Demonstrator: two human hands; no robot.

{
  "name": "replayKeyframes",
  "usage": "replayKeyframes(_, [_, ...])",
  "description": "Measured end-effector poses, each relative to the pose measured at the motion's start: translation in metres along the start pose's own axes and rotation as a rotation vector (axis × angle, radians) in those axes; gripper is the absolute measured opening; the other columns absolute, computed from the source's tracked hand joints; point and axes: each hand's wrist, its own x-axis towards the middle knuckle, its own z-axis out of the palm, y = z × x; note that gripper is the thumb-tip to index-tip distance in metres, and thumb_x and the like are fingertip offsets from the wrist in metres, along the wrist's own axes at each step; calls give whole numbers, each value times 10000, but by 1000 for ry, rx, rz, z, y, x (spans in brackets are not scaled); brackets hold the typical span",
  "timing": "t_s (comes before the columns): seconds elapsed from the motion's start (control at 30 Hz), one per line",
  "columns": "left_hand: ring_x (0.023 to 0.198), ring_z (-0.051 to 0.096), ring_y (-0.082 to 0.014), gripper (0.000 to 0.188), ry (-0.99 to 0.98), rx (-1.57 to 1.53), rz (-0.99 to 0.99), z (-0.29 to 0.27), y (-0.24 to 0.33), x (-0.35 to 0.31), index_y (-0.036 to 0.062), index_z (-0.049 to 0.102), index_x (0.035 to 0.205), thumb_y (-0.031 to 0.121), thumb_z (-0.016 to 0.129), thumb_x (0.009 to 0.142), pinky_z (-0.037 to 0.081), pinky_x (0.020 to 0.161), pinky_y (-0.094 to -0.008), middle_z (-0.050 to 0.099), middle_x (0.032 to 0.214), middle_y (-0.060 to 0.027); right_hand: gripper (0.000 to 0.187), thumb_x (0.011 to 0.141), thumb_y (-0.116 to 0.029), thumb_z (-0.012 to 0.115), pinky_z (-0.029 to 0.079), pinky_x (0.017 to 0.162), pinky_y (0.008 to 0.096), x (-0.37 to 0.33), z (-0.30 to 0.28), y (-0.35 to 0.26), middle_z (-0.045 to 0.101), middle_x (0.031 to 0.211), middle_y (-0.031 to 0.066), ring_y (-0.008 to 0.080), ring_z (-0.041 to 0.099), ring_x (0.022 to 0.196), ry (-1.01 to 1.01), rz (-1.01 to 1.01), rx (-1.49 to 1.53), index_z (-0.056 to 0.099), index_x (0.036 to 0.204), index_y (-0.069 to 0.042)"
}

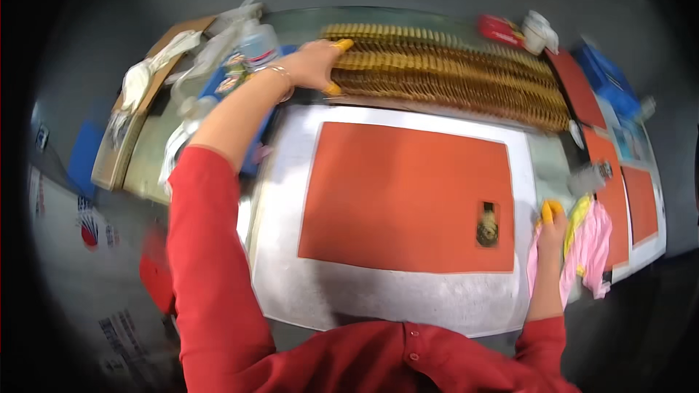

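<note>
My left hand, with yellow finger covers on thumb and forefinger, reaches to the left end of a long row of thin gold-and-brown pieces packed on edge. Its thumb and forefinger are spread at that end, with nothing visible between them. Below the row, an orange sheet lies on a larger white board. A small dark-and-gold rectangular piece sits near the sheet's lower right. At the right, my right hand is curled over pink cloth; whatever its fingers hold is hidden.
A blue tray with a clear bottle stands at the left, beside a cardboard box. A red packet and a white jar are at the back right. Along the right edge lie a clear bottle and more orange sheets.
</note>
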Motion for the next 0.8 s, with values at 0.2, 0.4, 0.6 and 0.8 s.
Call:
replayKeyframes(0.2, [1297, 305, -333, 957, 41, 29, -103, -7, 14, -21, -43, 272, 1360, 264, 787, 614, 268, 1069, -360, 333, 1377, -243, 131, 855, -122, 580, 374, 524, 225, -6, 24, -23, 558, 695, 14, 78, 477, 589, -16, -50, -143, 598, 885, 4])
replayKeyframes(0.4, [1256, 367, -321, 942, 74, -479, 69, 38, 208, -52, -12, 361, 1322, 442, 791, 617, 296, 1046, -400, 408, 1334, -191, 136, 862, -108, 570, 386, 545, 232, -2, 19, -25, 559, 682, 22, 89, 485, 596, -78, -5, 50, 588, 852, 26])
replayKeyframes(0.6, [1219, 309, -344, 980, 43, -437, 189, 107, 316, -41, -7, 359, 1304, 417, 823, 551, 228, 1030, -435, 366, 1285, -192, 142, 860, -119, 583, 379, 546, 227, -13, 19, -35, 561, 671, 15, 82, 484, 599, -102, -2, 7, 590, 844, 22])
replayKeyframes(0.8, [1132, 349, -356, 913, 3, -442, 155, 105, 326, -38, -36, 358, 1277, 341, 813, 581, 296, 962, -427, 359, 1185, -210, 145, 869, -127, 591, 374, 522, 221, -14, 18, -38, 545, 652, 7, 68, 479, 586, -123, 55, 61, 582, 829, 12])
